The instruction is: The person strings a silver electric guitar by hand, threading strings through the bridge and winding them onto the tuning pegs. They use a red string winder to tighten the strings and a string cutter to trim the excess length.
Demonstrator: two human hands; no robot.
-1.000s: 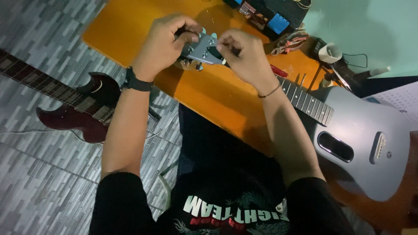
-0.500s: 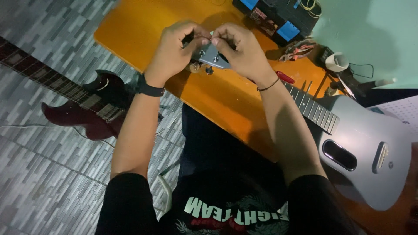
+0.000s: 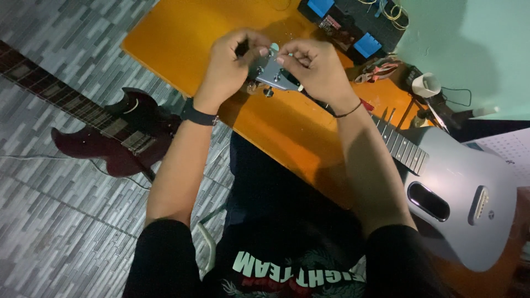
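- Both hands up over the orange table (image 3: pixel 182 33), and between them sits a small grey metal control plate (image 3: pixel 271 74) with knobs hanging beneath it.
- Left hand (image 3: pixel 229 69) has its fingers curled tight around the plate's left end, thumb pressed on top; a dark wristwatch (image 3: pixel 197 116) rides the wrist.
- Right hand (image 3: pixel 314 69) pinches the plate's right edge, fingertips bunched together; a thin dark bracelet (image 3: pixel 348 112) circles that wrist.
- The plate is held just above the tabletop, near the table's far side; the hands hide most of it, so its underside wiring cannot be made out.
- Down left on the tiled floor (image 3: pixel 49 221) lies a dark red electric guitar (image 3: pixel 118 138), neck running off to the upper left, well apart from the hands.
- On the right, a grey guitar (image 3: pixel 464 204) lies across the table corner, its fretboard (image 3: pixel 400 146) reaching toward the right forearm and partly tucked behind it.
- Far edge of the table: a black case with blue blocks (image 3: pixel 353 27), tangled yellow wires on top.
- Beside it, red-handled pliers (image 3: pixel 378 70) and a small white cup (image 3: pixel 426 84) by the green wall (image 3: pixel 475 38).
- The person's black printed shirt (image 3: pixel 287 259) fills the bottom of the view.
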